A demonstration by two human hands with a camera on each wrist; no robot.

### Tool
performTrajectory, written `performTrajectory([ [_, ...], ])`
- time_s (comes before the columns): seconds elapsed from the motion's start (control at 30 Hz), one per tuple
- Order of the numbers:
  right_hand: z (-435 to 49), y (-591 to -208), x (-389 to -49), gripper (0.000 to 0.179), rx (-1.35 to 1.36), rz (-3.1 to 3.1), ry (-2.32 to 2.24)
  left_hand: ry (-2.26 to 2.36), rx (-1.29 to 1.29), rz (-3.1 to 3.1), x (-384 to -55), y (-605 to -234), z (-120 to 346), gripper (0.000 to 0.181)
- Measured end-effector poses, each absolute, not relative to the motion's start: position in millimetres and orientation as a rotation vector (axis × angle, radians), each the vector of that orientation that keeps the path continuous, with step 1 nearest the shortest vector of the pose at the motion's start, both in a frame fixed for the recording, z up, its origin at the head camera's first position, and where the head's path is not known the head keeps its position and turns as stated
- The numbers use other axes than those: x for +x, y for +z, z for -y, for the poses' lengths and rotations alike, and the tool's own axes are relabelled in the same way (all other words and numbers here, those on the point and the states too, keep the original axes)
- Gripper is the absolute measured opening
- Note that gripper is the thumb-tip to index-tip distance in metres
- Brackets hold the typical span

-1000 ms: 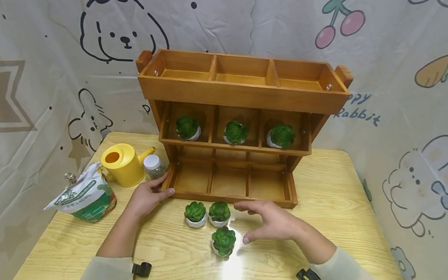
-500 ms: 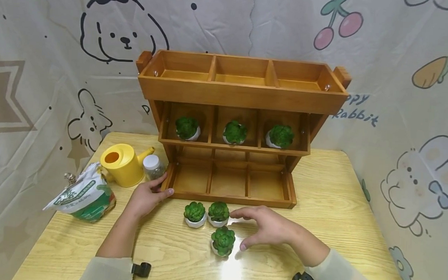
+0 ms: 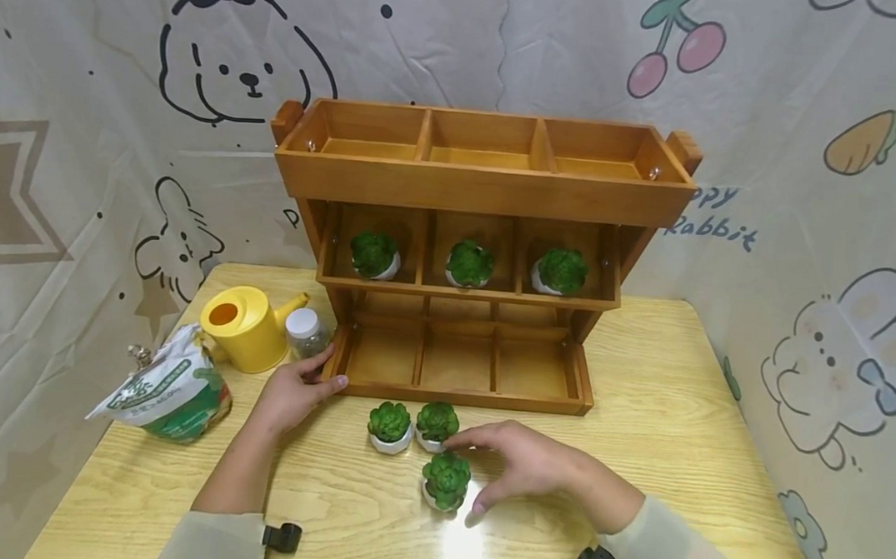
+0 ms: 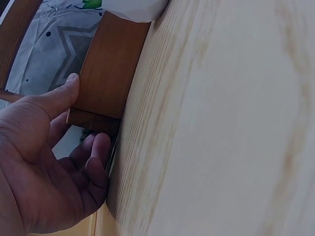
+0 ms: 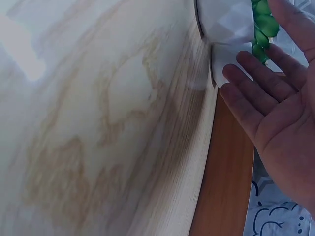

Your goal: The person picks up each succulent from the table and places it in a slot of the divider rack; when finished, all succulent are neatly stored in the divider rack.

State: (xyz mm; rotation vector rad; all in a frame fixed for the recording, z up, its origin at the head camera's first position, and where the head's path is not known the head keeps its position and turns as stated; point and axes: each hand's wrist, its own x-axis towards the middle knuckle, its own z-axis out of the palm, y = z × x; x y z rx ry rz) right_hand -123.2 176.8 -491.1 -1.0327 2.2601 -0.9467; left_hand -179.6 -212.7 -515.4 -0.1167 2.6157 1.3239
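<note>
My left hand (image 3: 294,394) holds the left front corner of a brown wooden tiered plant stand (image 3: 454,398). In the left wrist view the thumb lies on the front board (image 4: 110,66) and the fingers bend round its end. My right hand (image 3: 526,462) reaches over the table with thumb and fingers spread, holding nothing. Its fingertips come right beside the front potted succulent (image 3: 447,480), which has green leaves and a white faceted pot. Two more potted succulents, a left one (image 3: 390,427) and a right one (image 3: 437,425), stand behind it, before the stand's bottom tier.
Three potted succulents, the middle one (image 3: 469,264) among them, fill the stand's middle tier. Left of the stand are a yellow watering can (image 3: 249,329), a white-lidded jar (image 3: 306,333) and a green-and-white bag (image 3: 173,393). A printed cloth (image 3: 458,46) hangs behind the table.
My right hand has moved left and toward me, from beside the right rear succulent to the front one. The left hand stays at the stand's corner.
</note>
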Motion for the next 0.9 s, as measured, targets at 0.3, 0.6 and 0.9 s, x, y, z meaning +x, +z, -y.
performTrajectory([
  [0.3,-165.9,-496.6,-120.1,0.098,-1.050,-2.267,-0.894,1.313,-0.107,-2.623,-181.2,-517.5,213.4,0.074],
  [0.6,-153.1,-498.6,-116.9,0.103,-1.057,-2.294,-0.816,1.312,-0.098,-2.630,-181.1,-519.1,215.0,0.076],
  [0.9,-144.2,-500.2,-116.2,0.098,-1.107,-2.306,-0.766,1.330,-0.104,-2.615,-180.3,-518.8,214.4,0.075],
])
